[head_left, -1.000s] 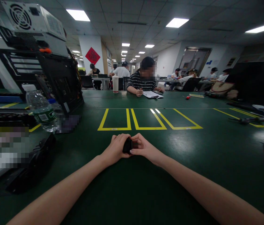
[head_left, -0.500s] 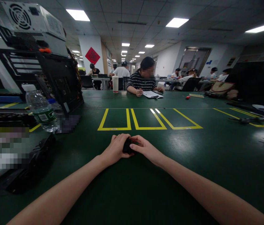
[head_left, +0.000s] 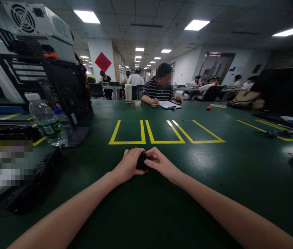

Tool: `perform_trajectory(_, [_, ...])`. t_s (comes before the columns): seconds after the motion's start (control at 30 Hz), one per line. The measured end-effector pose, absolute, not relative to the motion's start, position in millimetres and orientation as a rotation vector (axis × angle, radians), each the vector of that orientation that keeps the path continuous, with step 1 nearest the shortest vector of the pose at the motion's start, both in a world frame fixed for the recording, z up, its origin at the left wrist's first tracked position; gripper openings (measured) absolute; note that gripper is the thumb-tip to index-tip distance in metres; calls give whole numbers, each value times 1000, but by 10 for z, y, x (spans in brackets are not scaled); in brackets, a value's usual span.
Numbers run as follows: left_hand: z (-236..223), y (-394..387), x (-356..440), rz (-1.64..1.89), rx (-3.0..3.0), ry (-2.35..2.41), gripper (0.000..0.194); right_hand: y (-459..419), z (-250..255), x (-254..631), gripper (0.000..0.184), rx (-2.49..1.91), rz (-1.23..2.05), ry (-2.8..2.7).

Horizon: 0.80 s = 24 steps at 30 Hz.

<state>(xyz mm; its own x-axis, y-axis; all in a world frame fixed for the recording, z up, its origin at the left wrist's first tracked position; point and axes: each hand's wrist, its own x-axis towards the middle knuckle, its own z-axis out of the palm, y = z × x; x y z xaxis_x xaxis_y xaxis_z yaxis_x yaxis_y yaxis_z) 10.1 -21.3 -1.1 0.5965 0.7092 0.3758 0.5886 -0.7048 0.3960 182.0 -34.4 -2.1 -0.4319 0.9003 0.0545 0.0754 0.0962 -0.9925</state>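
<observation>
A small, dark, block-like object (head_left: 141,161) is between my two hands, low over the green table (head_left: 146,207); its exact kind is too dark to make out. My left hand (head_left: 129,162) wraps round it from the left, thumb below and fingers over the top. From the right, the thumb and fingertips of my right hand (head_left: 159,162) pinch at its near side. Just beyond my hands, yellow tape outlines (head_left: 127,143) are stuck on the table.
At left stand a water bottle (head_left: 45,121), a black computer case (head_left: 68,90) and a silver power supply (head_left: 40,26). Across the table a person in a striped top (head_left: 157,90) sits at a clipboard (head_left: 169,104). A white cup (head_left: 128,93) stands nearby. Dark tools (head_left: 276,133) lie right.
My right thumb and fingers have shifted on the dark object, the fingers lowering and then rising again. My left hand keeps its grasp in the same place.
</observation>
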Motion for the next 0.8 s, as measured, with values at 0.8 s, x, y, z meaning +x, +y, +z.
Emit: perform_trajectory(0.8, [8,-220,97,752,2576,1054,53,-340,-26,1848,28,-987,1481,-1604])
